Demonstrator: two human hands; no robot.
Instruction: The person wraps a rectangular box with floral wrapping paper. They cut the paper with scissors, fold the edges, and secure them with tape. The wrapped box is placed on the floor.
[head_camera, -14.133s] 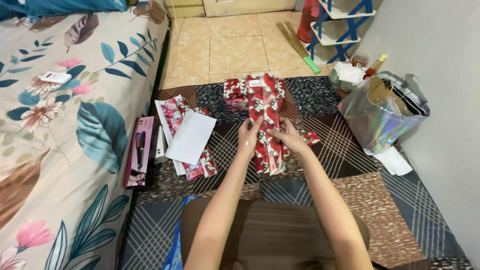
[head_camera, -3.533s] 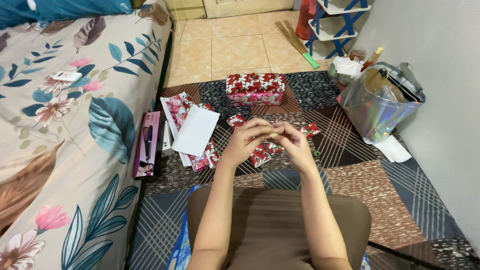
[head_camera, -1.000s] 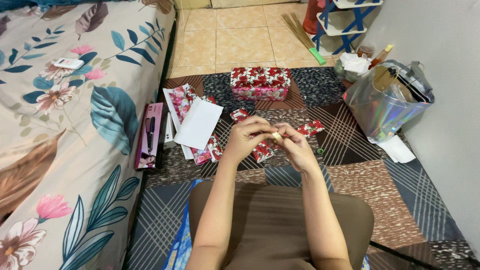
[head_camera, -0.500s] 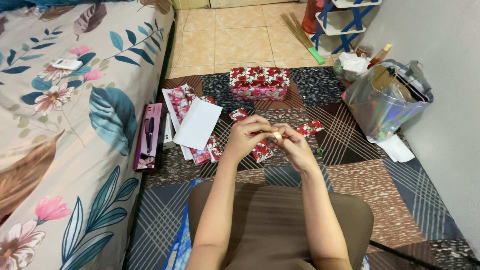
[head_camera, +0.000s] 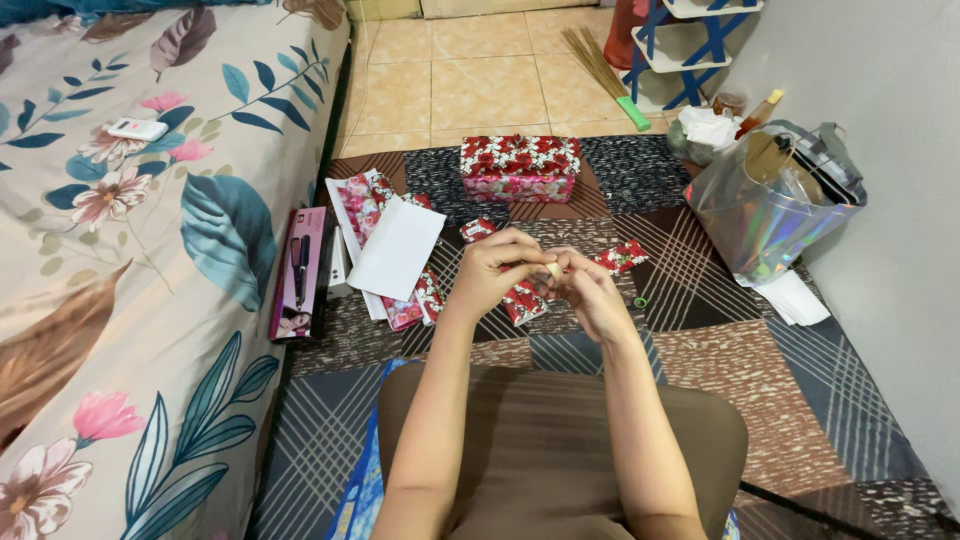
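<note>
My left hand (head_camera: 497, 270) and my right hand (head_camera: 592, 293) meet in front of me, both pinching a small pale roll of tape (head_camera: 553, 270) between the fingertips. Under them on the mat lie scraps of red floral wrapping paper (head_camera: 523, 301), one more scrap (head_camera: 622, 257) to the right. A box wrapped in the same red floral paper (head_camera: 519, 169) stands farther off on the mat. To the left lies a stack of floral paper sheets with a white sheet on top (head_camera: 395, 247).
A bed with a leaf and flower sheet (head_camera: 130, 260) fills the left side, a small white device (head_camera: 137, 129) on it. A pink box (head_camera: 299, 271) lies beside the bed. A shiny iridescent bag (head_camera: 768, 205) stands against the right wall, white paper (head_camera: 793, 297) by it. A broom (head_camera: 602, 63) lies on the tiles.
Long ago both hands held a long piece of floral paper over the mat. In the last second the hands stay together on the small roll, hardly moving.
</note>
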